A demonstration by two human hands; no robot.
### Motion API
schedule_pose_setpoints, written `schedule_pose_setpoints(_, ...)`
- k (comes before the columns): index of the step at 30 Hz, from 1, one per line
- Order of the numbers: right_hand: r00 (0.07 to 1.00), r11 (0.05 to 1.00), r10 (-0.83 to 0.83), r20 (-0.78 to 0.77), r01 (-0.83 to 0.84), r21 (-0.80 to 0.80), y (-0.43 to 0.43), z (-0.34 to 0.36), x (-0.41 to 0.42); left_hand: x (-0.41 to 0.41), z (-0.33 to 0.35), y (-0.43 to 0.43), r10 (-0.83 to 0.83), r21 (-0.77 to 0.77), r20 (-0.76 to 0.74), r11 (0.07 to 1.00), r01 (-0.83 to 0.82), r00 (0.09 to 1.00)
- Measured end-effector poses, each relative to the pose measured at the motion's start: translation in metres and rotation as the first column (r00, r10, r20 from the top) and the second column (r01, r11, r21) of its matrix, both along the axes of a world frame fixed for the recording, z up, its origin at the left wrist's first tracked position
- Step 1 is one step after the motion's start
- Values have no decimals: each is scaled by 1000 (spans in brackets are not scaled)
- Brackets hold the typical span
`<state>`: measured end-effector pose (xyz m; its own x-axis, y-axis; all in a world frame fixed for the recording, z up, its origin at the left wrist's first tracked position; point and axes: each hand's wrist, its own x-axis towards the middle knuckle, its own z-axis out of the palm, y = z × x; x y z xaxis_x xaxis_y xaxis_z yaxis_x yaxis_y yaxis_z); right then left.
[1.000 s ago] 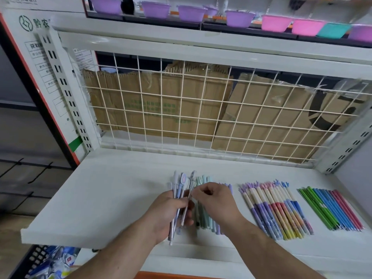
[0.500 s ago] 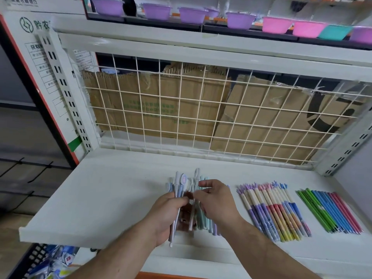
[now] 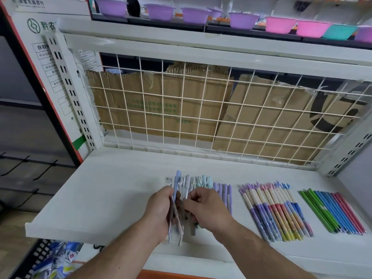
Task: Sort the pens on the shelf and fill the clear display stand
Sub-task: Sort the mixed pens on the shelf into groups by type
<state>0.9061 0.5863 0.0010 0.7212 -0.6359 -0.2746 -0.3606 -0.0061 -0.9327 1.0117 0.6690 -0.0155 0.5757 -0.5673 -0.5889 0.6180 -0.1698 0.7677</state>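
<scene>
My left hand (image 3: 161, 210) grips a small bunch of pastel pens (image 3: 177, 183) just above the white shelf (image 3: 104, 198). Beside it, my right hand (image 3: 207, 208) pinches a white pen (image 3: 187, 182) at the bunch's right edge. Under and behind my hands lies a row of pale green and lilac pens (image 3: 222, 189) on the shelf, partly hidden. No clear display stand is in view.
A row of two-tone pens with tufted caps (image 3: 275, 210) lies right of my hands. Thin green, blue and pink pens (image 3: 332, 211) lie farther right. A wire grid (image 3: 201, 109) backs the shelf, with cardboard behind it. Coloured bowls (image 3: 279, 24) stand on the upper shelf.
Both hands stayed over the pastel pens and shifted slightly. The bunch in my left hand got rearranged, a blue pen now sticking up highest; my right hand's fingers came onto a white pen.
</scene>
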Motion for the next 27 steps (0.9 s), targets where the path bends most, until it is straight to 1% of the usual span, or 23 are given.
schedule_pose_setpoints(3, 1000, 1000, 5, -8, -5, -12, 5, -2, 6, 1, -1, 3, -23, -24, 6, 999, 23, 1000)
schedule_pose_setpoints(6, 999, 999, 22, -24, -23, -44, 10, -5, 11, 2, 1, 6, -3, -101, -26, 995, 0, 1000)
schedule_pose_setpoints(8, 998, 996, 41, -39, -44, -82, 14, -5, 15, 3, 1, 7, -3, -130, -22, 992, 1, 1000)
schedule_pose_setpoints(11, 994, 986, 55, -94, -69, -149, 18, -6, 21, 5, -1, 9, -16, -93, 20, 996, 18, 1000)
schedule_pose_setpoints(14, 988, 980, 51, -147, -78, -184, 22, -6, 27, 9, -5, 12, -47, -66, 0, 997, 47, 999)
schedule_pose_setpoints(17, 982, 976, 39, -182, -76, -204, 26, -10, 34, 14, -9, 15, -14, -63, 2, 998, 14, 1000)
schedule_pose_setpoints(20, 983, 978, 13, -185, -51, -204, 32, -14, 39, 18, -8, 17, 10, -101, -13, 995, -11, 1000)
schedule_pose_setpoints(22, 989, 984, -15, -149, -12, -176, 33, -14, 41, 21, -6, 18, 50, -109, -6, 993, -50, 999)
schedule_pose_setpoints(24, 989, 983, -89, -122, 67, -173, 28, -13, 43, 29, -6, 17, 102, -68, 29, 993, -100, 994)
schedule_pose_setpoints(27, 965, 957, -201, -168, 157, -244, 9, -11, 44, 44, -9, 20, 152, 11, 70, 988, -153, 986)
